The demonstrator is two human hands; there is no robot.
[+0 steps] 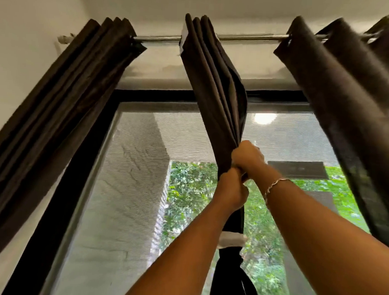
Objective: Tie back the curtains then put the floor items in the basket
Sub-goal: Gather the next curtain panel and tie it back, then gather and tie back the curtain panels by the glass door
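Single head view, tilted steeply upward – close beneath the curtain rod [241, 37], facing the window [141, 189].

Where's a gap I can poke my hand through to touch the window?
One gap lies between the left curtain and the middle curtain, where the window shows bare. Another lies between the middle curtain and the right curtain. It is crowded where the left hand and right hand grip the middle curtain.

dark brown curtains [217, 89], plain; silver rod [248, 37]; white band [232, 239] round the middle one; black window frame [160, 95].
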